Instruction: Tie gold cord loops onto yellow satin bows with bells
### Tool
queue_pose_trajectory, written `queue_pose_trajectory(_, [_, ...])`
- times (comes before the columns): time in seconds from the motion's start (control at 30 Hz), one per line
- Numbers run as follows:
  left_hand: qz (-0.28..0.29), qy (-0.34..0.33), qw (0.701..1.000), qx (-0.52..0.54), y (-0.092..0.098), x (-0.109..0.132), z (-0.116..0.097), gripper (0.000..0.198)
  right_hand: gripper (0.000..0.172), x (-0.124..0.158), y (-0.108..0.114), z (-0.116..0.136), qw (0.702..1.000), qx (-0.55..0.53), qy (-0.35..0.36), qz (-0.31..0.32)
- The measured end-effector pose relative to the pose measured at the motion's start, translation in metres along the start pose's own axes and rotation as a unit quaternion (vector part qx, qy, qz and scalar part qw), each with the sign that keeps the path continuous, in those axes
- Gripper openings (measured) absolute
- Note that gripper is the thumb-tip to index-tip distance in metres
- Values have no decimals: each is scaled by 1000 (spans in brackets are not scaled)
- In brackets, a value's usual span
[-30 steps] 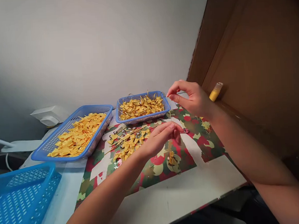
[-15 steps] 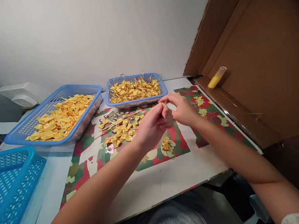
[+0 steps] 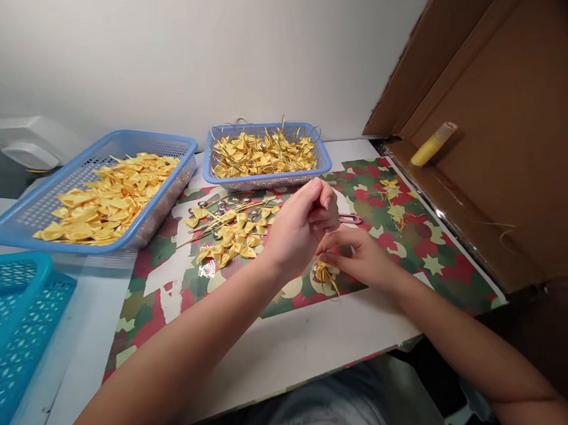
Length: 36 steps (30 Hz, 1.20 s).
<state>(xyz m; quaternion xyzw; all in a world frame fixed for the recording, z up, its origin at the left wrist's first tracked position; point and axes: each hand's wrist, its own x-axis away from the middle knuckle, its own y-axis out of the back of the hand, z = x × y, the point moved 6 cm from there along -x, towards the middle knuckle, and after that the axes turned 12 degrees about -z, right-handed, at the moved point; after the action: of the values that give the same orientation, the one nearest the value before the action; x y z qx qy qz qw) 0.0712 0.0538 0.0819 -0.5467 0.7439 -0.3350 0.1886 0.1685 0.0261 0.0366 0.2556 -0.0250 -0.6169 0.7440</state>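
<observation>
My left hand (image 3: 307,227) is raised over the middle of the table with its fingers curled in. What it holds, if anything, is hidden. Just below and to its right, my right hand (image 3: 364,259) has thumb and forefinger pinched at the top of a yellow ribbon bow (image 3: 324,274) with gold cord ends; I cannot tell whether the bow is off the table. Left of my hands lies a loose pile of yellow bows (image 3: 235,241), mixed with gold cords (image 3: 212,226) and small silver bells (image 3: 222,204).
Behind stands a blue basket (image 3: 267,183) of corded bows; a larger blue basket (image 3: 135,231) of plain bows is at left, near a turquoise basket (image 3: 27,337). A dark pink-handled tool (image 3: 350,218) lies partly hidden. Cardboard (image 3: 510,128) walls the right side, with a yellow tube (image 3: 434,144).
My right hand has come down from beside the left hand to the corded bow near the front. My left hand stays curled in about the same place. The view has shifted slightly.
</observation>
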Motion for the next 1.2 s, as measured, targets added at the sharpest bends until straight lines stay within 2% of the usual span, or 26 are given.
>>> queue_pose_trajectory(0.13, [-25, -7, 1000, -1, 3, -1, -5, 43, 13, 3, 1, -4, 999, -21, -15, 28])
queue_pose_trajectory(0.3, [-55, -21, 998, -4, 8, -5, -15, 42, 9, 6, 3, -9, 999, -21, -13, 44])
queue_pose_trajectory(0.6, [-153, -47, 987, 6, 17, -7, -41, 38, 9, 8, -1, -15, 997, 38, 21, 71])
queue_pose_trajectory(0.8, [-151, -69, 986, 1, 22, -9, -50, 39, 10, 11, -4, -20, 992, 95, 26, 79])
queue_pose_trajectory(1.07, [-206, -105, 973, -1, 31, -7, -74, 38, 12, 13, -5, -20, 988, 121, 35, 85])
queue_pose_trajectory(1.2, [-184, -127, 972, -76, 37, -13, -83, 39, 12, 13, -6, -19, 987, 130, 38, 88])
